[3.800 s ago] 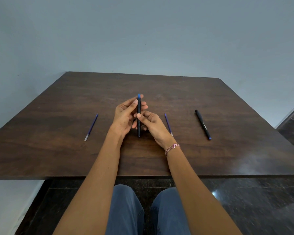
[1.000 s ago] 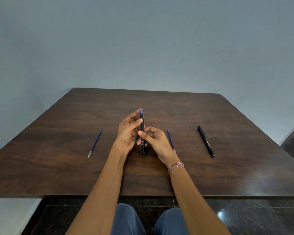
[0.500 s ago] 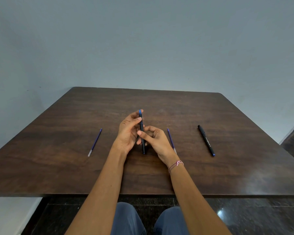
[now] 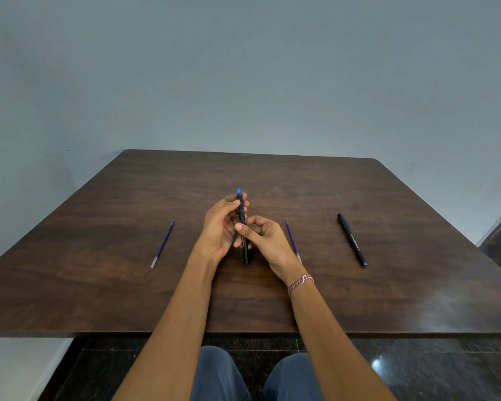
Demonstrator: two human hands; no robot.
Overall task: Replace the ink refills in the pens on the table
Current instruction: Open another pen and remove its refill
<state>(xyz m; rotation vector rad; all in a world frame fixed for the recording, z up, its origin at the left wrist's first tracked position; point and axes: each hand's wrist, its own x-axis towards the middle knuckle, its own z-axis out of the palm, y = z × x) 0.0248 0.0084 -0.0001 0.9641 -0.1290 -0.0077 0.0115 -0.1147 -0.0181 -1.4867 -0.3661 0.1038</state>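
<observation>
**Pen in both hands at mid-table; two refills and a second pen lying loose**

Held over the middle of the dark wooden table [image 4: 301,183]: black pen [image 4: 241,215], near upright, blue end uppermost. Lower tip down at the wood between the wrists; touching or just clear, cannot tell.

Left hand [image 4: 217,230]: pinching the upper barrel just under the blue end, thumb on the near side, fingertips on the far side. Right hand [image 4: 268,241]: thumb laid across the mid-barrel, other fingers curled in behind it. Hands close together, both clamped on the same pen.

Writing, held pen: pale print running along the barrel below the right thumb, partly covered, not legible.

Lying flat, left of the hands and well apart from them: left refill [image 4: 162,244], thin, violet-blue, pale tip toward the near edge.

Lying flat, just beside the right hand: right refill [image 4: 292,240], same colour and build, pale tip near the wrist, lower part edged by the hand.

Further right, apart from that refill: second pen [image 4: 352,241], black, on the table, blue end toward the near edge, slanted slightly.

Writing, second pen: one line of white lettering along the mid-barrel, too small to read; no brand made out.

Also noted: pink-and-white thread bracelet [image 4: 300,282] on the right wrist; blue denim knees [image 4: 220,371] under the near table edge; dark polished floor [image 4: 417,366]; plain grey-blue wall [image 4: 243,82] behind, unmarked by any text.
</observation>
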